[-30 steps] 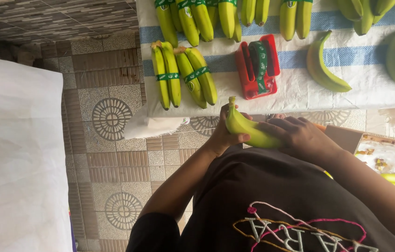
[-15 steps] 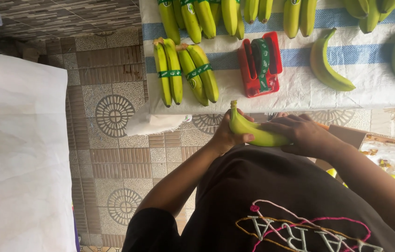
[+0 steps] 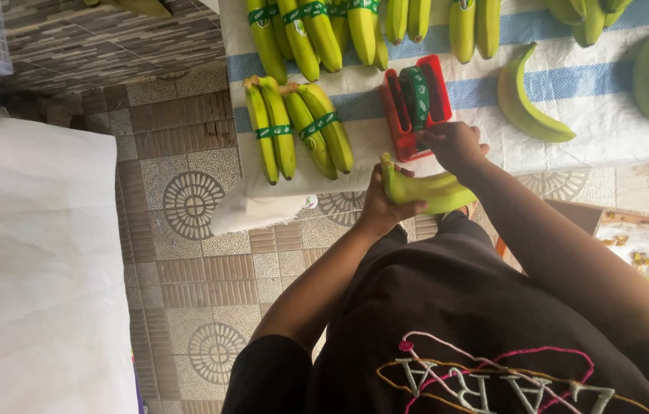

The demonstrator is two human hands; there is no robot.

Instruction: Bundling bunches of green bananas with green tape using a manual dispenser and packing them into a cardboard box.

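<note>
Head view: left hand (image 3: 383, 205) has its grip closed around a pair of green bananas (image 3: 428, 192), held just off the edge of the cloth-covered worktop (image 3: 601, 100). Right hand (image 3: 455, 146) pinches at the red plastic tape dispenser (image 3: 415, 103) holding green tape, beside banded banana bunches (image 3: 298, 126).

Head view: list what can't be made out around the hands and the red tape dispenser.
- Right hand: the fingertips lie over the red tape dispenser, so its near end is hidden.
- Bananas in the left hand: the bunch is partly covered by that hand and the right forearm; its count is unclear.
- Top-row bananas: cut off by the upper edge.
- Green tape: its loose end is too small to see.
</note>
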